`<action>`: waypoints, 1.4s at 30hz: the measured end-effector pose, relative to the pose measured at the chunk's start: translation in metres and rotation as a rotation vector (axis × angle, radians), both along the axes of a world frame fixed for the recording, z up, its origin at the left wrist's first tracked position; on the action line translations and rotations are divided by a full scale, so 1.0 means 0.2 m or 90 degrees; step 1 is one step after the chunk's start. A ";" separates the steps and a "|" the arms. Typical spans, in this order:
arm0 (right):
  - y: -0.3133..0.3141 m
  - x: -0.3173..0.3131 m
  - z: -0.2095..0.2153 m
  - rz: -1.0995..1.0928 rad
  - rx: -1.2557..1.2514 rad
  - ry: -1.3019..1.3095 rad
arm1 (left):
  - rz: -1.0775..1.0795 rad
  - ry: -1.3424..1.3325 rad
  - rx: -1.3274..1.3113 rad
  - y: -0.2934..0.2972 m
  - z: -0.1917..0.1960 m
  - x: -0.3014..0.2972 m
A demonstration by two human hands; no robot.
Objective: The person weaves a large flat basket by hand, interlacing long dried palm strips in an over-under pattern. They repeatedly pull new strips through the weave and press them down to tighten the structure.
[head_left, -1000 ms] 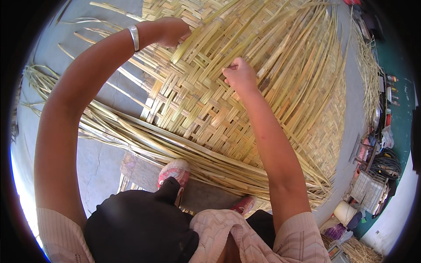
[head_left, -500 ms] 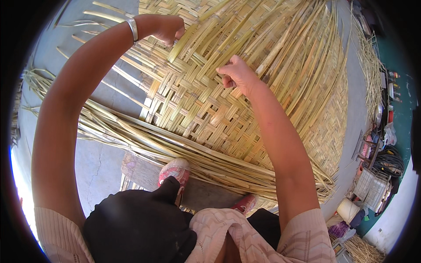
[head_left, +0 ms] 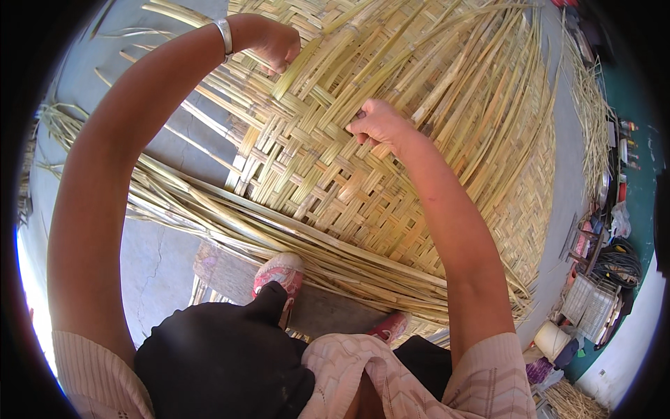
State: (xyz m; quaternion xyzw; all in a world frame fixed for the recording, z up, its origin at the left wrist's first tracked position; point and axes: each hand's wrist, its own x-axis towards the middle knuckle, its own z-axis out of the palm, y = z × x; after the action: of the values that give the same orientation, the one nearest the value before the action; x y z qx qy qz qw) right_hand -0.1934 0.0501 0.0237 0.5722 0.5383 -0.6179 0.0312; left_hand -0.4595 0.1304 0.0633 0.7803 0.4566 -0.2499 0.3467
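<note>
A large mat (head_left: 314, 167) woven from flat, pale yellow-green plant strips spreads out in front of me. My left hand (head_left: 278, 47), with a silver bracelet at the wrist, is closed over its far left part. Just beside those fingers is the end of a broad greenish strip (head_left: 287, 82). Nearer the middle, my right hand (head_left: 380, 124) is curled into a pinch against the weave, where loose strips meet the finished pattern. What either set of fingers holds, if anything, is hidden. Long loose strips (head_left: 481, 91) fan out from the weave toward the far right.
A thick bundle of long strips (head_left: 216, 206) crosses the mat's near edge, close to my shoes (head_left: 281, 269). Strip ends jut out over the grey floor (head_left: 174, 150) at left. Along the right wall are a coiled black cable (head_left: 618, 264), a wire rack (head_left: 590, 304) and a pale bucket (head_left: 551, 340).
My left hand has shifted slightly to the right. The fingers of my right hand have curled in more, staying at nearly the same spot on the weave.
</note>
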 end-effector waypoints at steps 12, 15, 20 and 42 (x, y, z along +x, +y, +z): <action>-0.04 -0.01 0.04 -0.034 0.061 -0.021 | 0.054 -0.031 -0.016 -0.01 0.07 0.02; -0.01 0.01 0.05 -0.032 0.011 0.020 | 0.050 -0.028 -0.042 0.00 0.12 0.04; -0.02 0.03 0.01 0.016 0.043 0.035 | 0.070 -0.048 0.067 -0.02 0.11 0.06; 0.01 0.00 0.00 -0.001 0.000 -0.027 | 0.018 0.021 0.050 -0.10 0.04 0.00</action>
State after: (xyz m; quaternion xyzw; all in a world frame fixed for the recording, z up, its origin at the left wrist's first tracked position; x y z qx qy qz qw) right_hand -0.1941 0.0514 0.0240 0.5856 0.5372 -0.6056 0.0423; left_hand -0.4601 0.1102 0.0708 0.7824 0.4828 -0.2395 0.3121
